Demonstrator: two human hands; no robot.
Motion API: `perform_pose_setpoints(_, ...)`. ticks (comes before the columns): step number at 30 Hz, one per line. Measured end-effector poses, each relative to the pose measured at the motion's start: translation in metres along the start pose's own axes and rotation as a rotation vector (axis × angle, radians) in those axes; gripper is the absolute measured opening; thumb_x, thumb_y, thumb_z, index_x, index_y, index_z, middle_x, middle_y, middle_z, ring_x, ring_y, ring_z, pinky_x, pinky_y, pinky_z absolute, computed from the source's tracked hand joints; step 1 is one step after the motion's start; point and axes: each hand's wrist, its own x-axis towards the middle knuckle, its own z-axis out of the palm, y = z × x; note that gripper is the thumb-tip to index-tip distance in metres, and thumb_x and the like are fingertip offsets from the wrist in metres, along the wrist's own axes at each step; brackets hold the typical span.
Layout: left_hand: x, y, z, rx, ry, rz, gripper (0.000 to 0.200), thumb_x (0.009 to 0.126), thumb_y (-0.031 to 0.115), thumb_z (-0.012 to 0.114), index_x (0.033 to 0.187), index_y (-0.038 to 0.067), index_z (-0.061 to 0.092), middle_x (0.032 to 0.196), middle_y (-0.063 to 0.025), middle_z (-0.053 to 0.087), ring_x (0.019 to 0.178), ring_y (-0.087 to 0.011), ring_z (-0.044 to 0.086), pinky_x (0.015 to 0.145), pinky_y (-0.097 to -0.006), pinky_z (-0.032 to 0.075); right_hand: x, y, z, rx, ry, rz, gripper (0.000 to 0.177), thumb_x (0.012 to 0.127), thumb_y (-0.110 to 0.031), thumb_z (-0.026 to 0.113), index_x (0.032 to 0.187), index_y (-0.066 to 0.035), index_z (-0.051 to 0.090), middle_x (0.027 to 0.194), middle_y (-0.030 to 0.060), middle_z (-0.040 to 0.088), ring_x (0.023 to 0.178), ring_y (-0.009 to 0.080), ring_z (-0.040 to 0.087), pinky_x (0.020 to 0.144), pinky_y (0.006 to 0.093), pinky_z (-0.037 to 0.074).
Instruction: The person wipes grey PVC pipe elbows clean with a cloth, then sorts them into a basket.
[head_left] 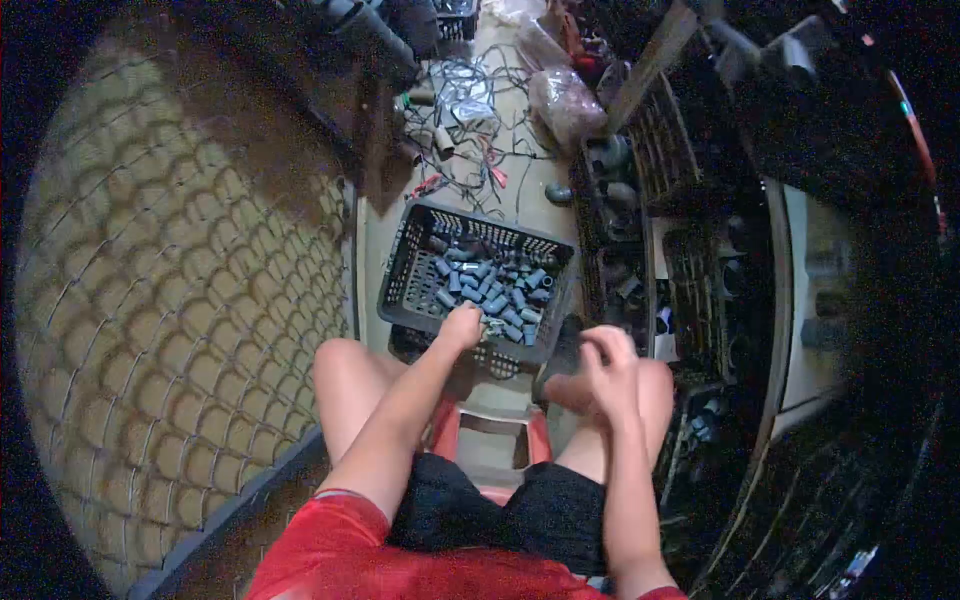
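Curling nearly closed over the crate's (393,285) near rim, left hand (462,326), hold unclear; right hand (610,365) half open, seemingly empty, near right knee (655,385)

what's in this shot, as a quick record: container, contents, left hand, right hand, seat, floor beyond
container: black lattice-sided plastic crate
contents: loose pile of blue-grey pipe fittings
left hand: closed, at the crate's near side; grip unclear
right hand: fingers bent, near the right knee; whether it holds anything is unclear
seat: red plastic stool, between the legs
floor beyond: tangled cables, clear plastic bag
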Motion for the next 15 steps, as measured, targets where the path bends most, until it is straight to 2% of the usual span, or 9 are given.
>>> perform_pose_setpoints(1,0.016,-0.007,0.019,-0.011,-0.018,-0.009,0.023,0.081,0.017,0.063,0.099,0.004,0.068,0.115,-0.0189,0.06,0.103,-0.0378,0.06,0.09,-0.0452,0.051,-0.001,0.011,0.006,0.017,-0.195,0.044,0.022,0.084,-0.012,0.066,0.105,-0.005,0.065,0.107,0.0143,0.063,0.105,0.0338,0.057,0.094,0.04,0.045)
perform_pose_setpoints(3,0.042,-0.005,0.046,0.142,-0.139,-0.013,0.027,0.079,0.015,0.064,0.103,0.004,0.068,0.12,-0.0185,0.059,0.105,-0.038,0.061,0.092,-0.0459,0.051,0.009,0.002,0.002,0.02,-0.402,-0.045,0.029,0.087,-0.019,0.065,0.112,-0.005,0.062,0.108,0.0166,0.062,0.107,0.0358,0.056,0.095,0.042,0.044)
perform_pose_setpoints(4,0.052,0.003,0.05,0.174,-0.259,-0.063,0.028,0.079,0.011,0.063,0.106,0.005,0.069,0.132,-0.0153,0.054,0.115,-0.0357,0.057,0.098,-0.0445,0.049,0.011,0.005,0.0,0.014,-0.415,-0.021,0.029,0.087,-0.019,0.065,0.112,-0.005,0.062,0.108,0.0166,0.062,0.107,0.0358,0.056,0.095,0.042,0.044)
perform_pose_setpoints(6,0.071,-0.002,0.082,0.177,-0.252,-0.049,0.027,0.079,0.01,0.062,0.104,0.006,0.07,0.136,-0.0137,0.052,0.12,-0.0346,0.053,0.099,-0.0433,0.048,0.016,0.013,-0.004,0.01,-0.543,0.173,0.034,0.089,-0.024,0.061,0.117,-0.004,0.06,0.111,0.0182,0.061,0.108,0.0372,0.056,0.096,0.0432,0.043)
perform_pose_setpoints(7,0.082,-0.008,0.098,0.192,-0.222,-0.041,0.026,0.079,0.009,0.062,0.103,0.008,0.071,0.14,-0.0122,0.049,0.126,-0.0334,0.049,0.1,-0.0421,0.048,0.022,0.014,-0.006,0.004,-0.552,0.186,0.034,0.089,-0.024,0.061,0.117,-0.004,0.06,0.111,0.0182,0.061,0.108,0.0372,0.056,0.096,0.0432,0.043)
perform_pose_setpoints(8,0.095,-0.02,0.124,0.188,-0.236,-0.041,0.022,0.08,0.01,0.062,0.098,0.009,0.074,0.15,-0.0098,0.038,0.136,-0.032,0.037,0.105,-0.0444,0.042,0.027,0.013,-0.009,0.006,-0.552,0.217,0.035,0.09,-0.025,0.06,0.118,-0.003,0.059,0.112,0.0188,0.061,0.109,0.0377,0.055,0.096,0.043,0.043)
perform_pose_setpoints(11,0.098,0.0,0.115,0.257,-0.322,-0.166,0.02,0.081,0.013,0.062,0.096,0.011,0.075,0.157,-0.0074,0.029,0.139,-0.0338,0.032,0.109,-0.0491,0.035,0.035,0.016,-0.01,0.058,-0.576,0.282,0.035,0.091,-0.024,0.058,0.119,-0.002,0.058,0.113,0.0197,0.06,0.109,0.0387,0.055,0.096,0.0427,0.044)
perform_pose_setpoints(12,0.103,0.0,0.122,0.308,-0.35,-0.169,0.023,0.085,0.017,0.059,0.1,0.014,0.075,0.161,-0.0026,0.021,0.143,-0.0344,0.025,0.113,-0.0529,0.024,0.036,0.019,-0.01,0.104,-0.583,0.308,0.035,0.091,-0.023,0.058,0.119,-0.002,0.058,0.113,0.0198,0.06,0.108,0.039,0.056,0.095,0.0429,0.044)
perform_pose_setpoints(15,0.117,-0.003,0.141,0.424,-0.274,-0.188,0.027,0.089,0.022,0.054,0.104,0.015,0.075,0.16,-0.0034,0.022,0.143,-0.036,0.022,0.114,-0.0537,0.019,0.037,0.026,-0.007,0.126,-0.598,0.293,0.035,0.091,-0.022,0.058,0.119,-0.001,0.056,0.113,0.0198,0.059,0.108,0.0394,0.056,0.094,0.0433,0.045)
